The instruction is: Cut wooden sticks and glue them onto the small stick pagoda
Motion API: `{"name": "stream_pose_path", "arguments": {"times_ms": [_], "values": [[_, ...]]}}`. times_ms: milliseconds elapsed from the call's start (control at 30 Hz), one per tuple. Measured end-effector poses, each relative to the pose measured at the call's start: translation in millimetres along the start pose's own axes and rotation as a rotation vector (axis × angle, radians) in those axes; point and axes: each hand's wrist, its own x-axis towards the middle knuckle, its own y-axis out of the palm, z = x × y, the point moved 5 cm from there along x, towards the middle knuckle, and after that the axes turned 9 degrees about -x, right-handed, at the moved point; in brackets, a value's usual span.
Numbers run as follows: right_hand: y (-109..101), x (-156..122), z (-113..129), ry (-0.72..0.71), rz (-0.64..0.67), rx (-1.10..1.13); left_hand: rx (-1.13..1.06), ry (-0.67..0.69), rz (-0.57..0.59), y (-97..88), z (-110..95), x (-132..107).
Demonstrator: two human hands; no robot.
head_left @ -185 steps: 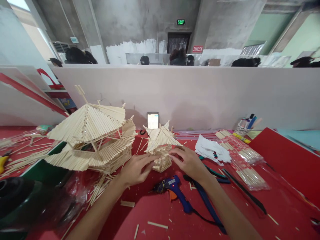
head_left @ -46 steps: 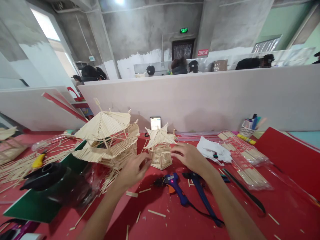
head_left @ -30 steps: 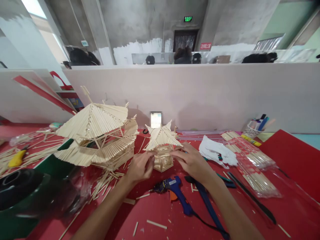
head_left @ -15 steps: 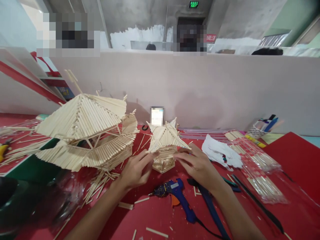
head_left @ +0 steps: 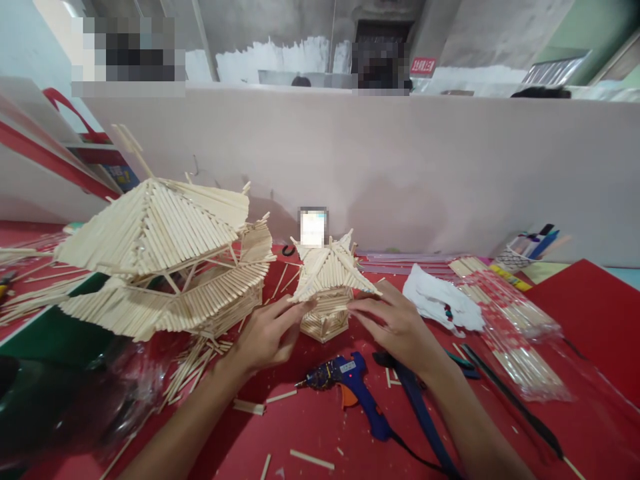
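A small pavilion model (head_left: 327, 270) made of wooden sticks stands on the red table in front of me. My left hand (head_left: 267, 333) grips its left eave, thumb and fingers drawn together at the roof's edge. On the opposite eave my right hand (head_left: 397, 327) is closed in the same way, its fingertips partly under the roof. A blue hot glue gun (head_left: 363, 393) lies just below the model, nozzle pointing left, a small red light on it. To the left rises a larger two-tiered stick pavilion (head_left: 155, 233).
Loose sticks (head_left: 193, 373) are scattered at left. On the right lie a white cloth (head_left: 440, 300), bagged sticks (head_left: 520, 340) and a dark strip-like tool (head_left: 515, 403). A pen basket (head_left: 517, 250) stands near the pale partition (head_left: 475, 167). A lit, blurred screen (head_left: 313, 228) is behind the model.
The view has shifted slightly, so most things appear a little higher. Both hands keep their hold on the small pavilion's eaves.
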Motion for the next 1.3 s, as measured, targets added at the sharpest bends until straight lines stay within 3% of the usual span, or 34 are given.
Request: {"name": "stream_pose_path", "arguments": {"times_ms": [267,533,800,1067,1300], "values": [[3.8,0.6,5.3,-0.021,-0.006,-0.033,-0.054,-0.059,-0.021,-4.0,4.0,0.0],[1.8,2.0,8.5,-0.035,-0.011,-0.046,-0.009,0.103,0.025,-5.3,-4.8,1.3],[1.3,2.5,0.4,-0.014,0.016,0.012,-0.007,0.088,0.070,-3.8,-3.1,1.3],[4.3,-0.4,-8.6,0.121,0.046,0.113,0.013,0.110,0.054,-5.1,-6.2,2.4],[5.4,-0.4,-8.8,0.138,0.054,0.115,0.087,0.149,0.091,-4.0,-13.2,7.2]]}}
